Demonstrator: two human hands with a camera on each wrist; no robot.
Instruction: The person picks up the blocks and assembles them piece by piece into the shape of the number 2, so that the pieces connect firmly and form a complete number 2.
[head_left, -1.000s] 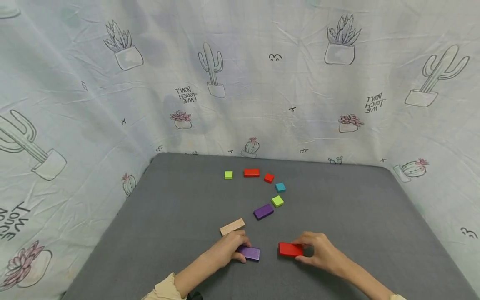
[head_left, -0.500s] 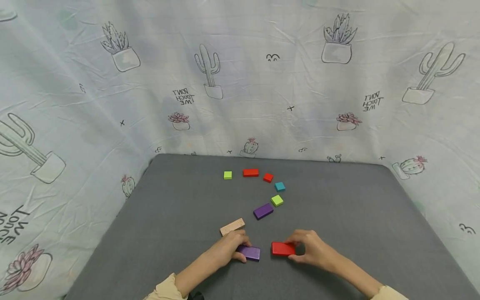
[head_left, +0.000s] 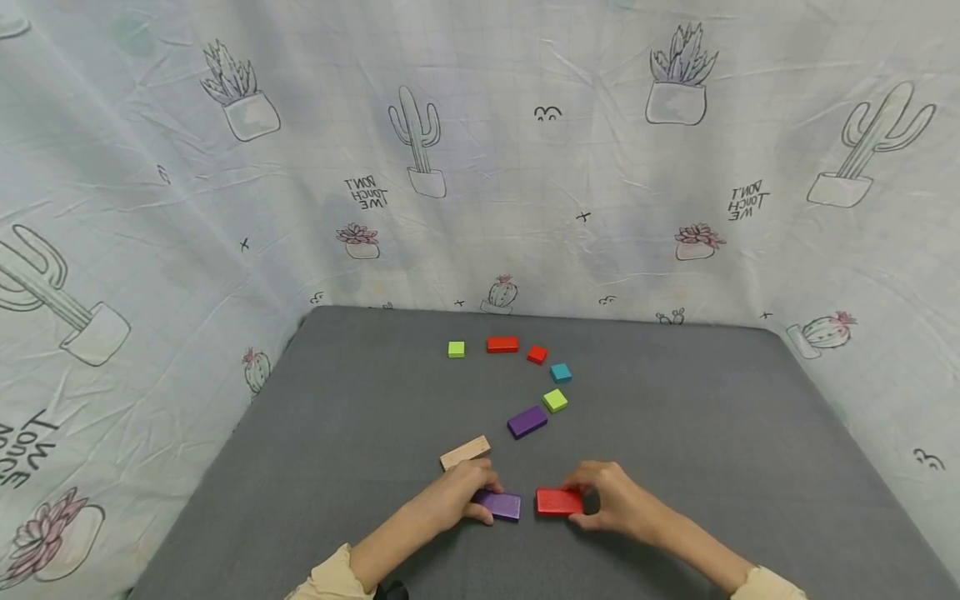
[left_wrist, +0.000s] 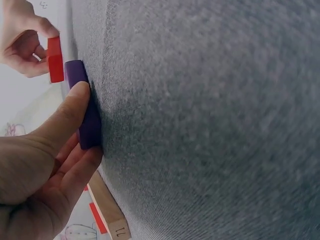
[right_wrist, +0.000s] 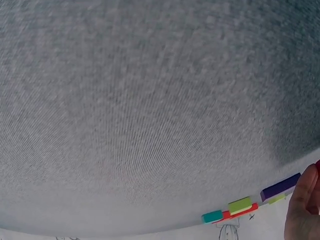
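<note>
While the grey worktop (head_left: 360, 392) spreads beneath, positioning seems the step in hand.
The left hand (head_left: 459, 493) pinches a purple block (head_left: 501, 505), the right hand (head_left: 613, 502) a red block (head_left: 555, 502) just beside, not touching; the next move likely calls for alignment.

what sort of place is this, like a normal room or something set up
Probably a makeshift tabletop work area: a grey table, a cactus-print fabric backdrop around its far edge and both sides, and small coloured blocks lying on top.
</note>
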